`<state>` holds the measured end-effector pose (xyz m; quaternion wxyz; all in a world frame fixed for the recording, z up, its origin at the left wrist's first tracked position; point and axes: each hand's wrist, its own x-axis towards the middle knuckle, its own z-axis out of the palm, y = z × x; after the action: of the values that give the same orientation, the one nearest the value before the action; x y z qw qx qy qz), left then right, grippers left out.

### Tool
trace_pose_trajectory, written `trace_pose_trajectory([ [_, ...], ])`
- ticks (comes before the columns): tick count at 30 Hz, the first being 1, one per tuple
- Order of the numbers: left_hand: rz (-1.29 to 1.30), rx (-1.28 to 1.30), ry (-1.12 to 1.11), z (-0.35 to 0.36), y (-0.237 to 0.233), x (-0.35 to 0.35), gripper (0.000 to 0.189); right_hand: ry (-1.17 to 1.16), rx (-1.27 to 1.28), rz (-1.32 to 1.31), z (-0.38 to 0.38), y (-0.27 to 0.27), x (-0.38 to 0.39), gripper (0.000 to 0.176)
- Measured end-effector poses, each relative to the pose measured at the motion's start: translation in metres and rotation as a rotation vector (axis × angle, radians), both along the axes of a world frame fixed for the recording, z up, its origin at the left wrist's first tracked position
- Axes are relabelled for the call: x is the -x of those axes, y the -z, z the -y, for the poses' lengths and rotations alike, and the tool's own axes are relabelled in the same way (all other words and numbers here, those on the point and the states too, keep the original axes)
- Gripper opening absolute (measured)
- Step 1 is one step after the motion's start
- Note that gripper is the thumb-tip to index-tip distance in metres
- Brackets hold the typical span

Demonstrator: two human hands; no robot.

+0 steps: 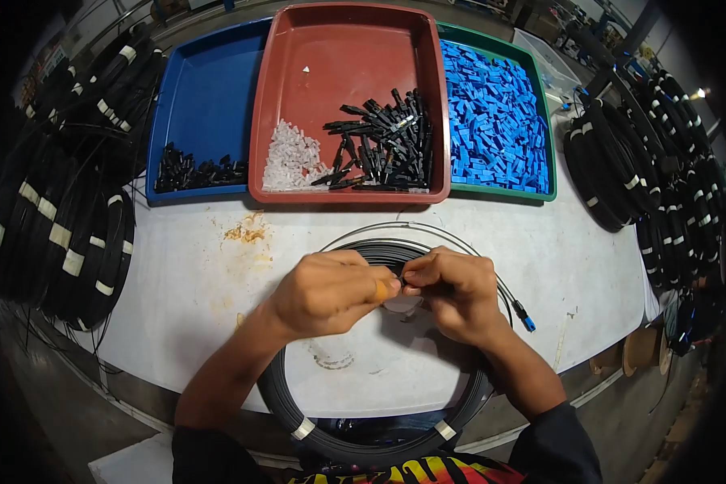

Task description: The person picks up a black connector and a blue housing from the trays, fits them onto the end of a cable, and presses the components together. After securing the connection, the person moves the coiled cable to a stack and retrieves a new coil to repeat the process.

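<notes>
Together over a black coil (275,389), left hand (324,293) and right hand (458,295), pinching grip on a dark piece (402,280)

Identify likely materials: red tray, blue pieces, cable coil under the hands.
Red tray: probably molded plastic, semi-gloss; soft highlights, rounded corners.
Blue pieces: likely rigid plastic, smooth-looking; uniform color, blocky shapes.
Cable coil: likely black polymer-jacketed, satin; smooth strands, faint sheen.

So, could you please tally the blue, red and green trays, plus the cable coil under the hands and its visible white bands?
Blue tray: 1
Red tray: 1
Green tray: 1
Cable coil: 1
White bands: 2
Total: 6
</notes>
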<state>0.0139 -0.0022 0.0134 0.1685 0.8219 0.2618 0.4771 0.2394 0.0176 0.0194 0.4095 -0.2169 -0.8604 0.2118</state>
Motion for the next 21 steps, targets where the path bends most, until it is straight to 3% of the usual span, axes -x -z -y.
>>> trace_pose_trajectory([
  [1,-0.047,-0.177,0.011,-0.001,0.0,-0.002,0.015,0.018,0.291,-0.066,0.004,0.0,-0.001,0.02],
  [2,-0.049,-0.177,0.015,-0.002,0.0,-0.002,0.015,0.028,0.581,-0.132,0.006,-0.001,-0.001,0.018],
  [4,-0.043,-0.166,-0.012,-0.002,0.0,0.0,0.016,0.041,0.578,-0.101,0.002,-0.002,0.001,0.014],
  [6,-0.024,-0.069,-0.035,-0.001,0.002,0.003,0.016,0.021,0.207,-0.097,-0.004,0.003,0.004,0.019],
  [7,-0.001,0.018,-0.051,-0.002,0.003,0.003,0.017,0.021,0.205,-0.095,-0.008,0.003,0.005,0.019],
  [9,0.046,0.092,-0.037,-0.001,0.004,0.004,0.016,0.031,-0.192,-0.102,-0.012,0.003,0.006,0.024],
  [11,0.092,0.171,-0.025,0.0,0.006,0.003,0.015,0.027,-0.213,-0.05,-0.009,-0.002,0.003,0.026],
  [13,-0.01,-0.159,-0.018,-0.003,0.007,0.002,0.016,-0.003,-0.115,0.008,-0.005,-0.004,0.0,0.028],
  [14,-0.011,-0.158,-0.013,-0.002,0.006,0.002,0.016,0.002,-0.114,0.006,-0.003,-0.001,0.0,0.028],
  [16,-0.165,-0.348,-0.055,-0.002,0.003,0.001,0.015,-0.014,0.426,-0.138,0.001,0.007,-0.002,0.029],
  [18,-0.109,-0.262,-0.037,-0.004,0.004,0.002,0.015,-0.01,0.437,-0.148,0.001,0.006,0.0,0.029],
  [20,-0.054,-0.171,-0.027,-0.003,0.004,0.004,0.014,0.04,0.237,-0.1,0.0,0.003,0.004,0.026],
  [21,0.011,-0.01,-0.044,-0.001,0.004,0.004,0.014,0.037,0.238,-0.099,-0.003,0.003,0.004,0.026],
])
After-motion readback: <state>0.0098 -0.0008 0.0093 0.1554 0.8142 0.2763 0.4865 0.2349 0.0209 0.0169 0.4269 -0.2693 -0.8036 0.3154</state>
